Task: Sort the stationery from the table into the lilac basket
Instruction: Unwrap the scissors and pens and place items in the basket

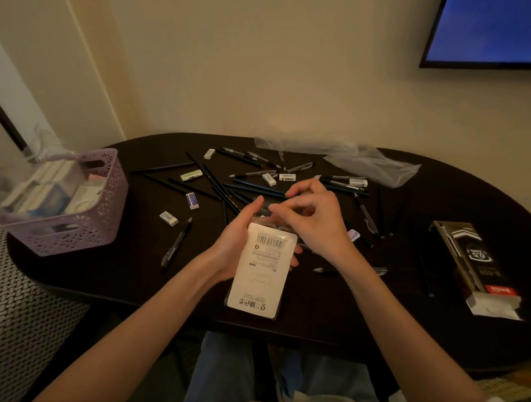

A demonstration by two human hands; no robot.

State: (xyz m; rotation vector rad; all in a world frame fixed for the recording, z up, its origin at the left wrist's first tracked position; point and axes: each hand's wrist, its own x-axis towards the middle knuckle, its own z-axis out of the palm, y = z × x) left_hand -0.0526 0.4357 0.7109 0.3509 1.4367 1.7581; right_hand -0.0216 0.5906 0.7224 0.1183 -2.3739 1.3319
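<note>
Holding white pkt (261, 272) in my L hand (236, 245) above table (333, 307) edge, R hand (314, 218) fingers pinching its top. Lilac basket (74, 219) far L, pens/erasers (243, 183) scattered btwn.

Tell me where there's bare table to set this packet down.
Bare table lies between the basket and the left hand, past one lone pen. Also the near edge between packet and pen box. The middle is crowded with pens and erasers.
</note>
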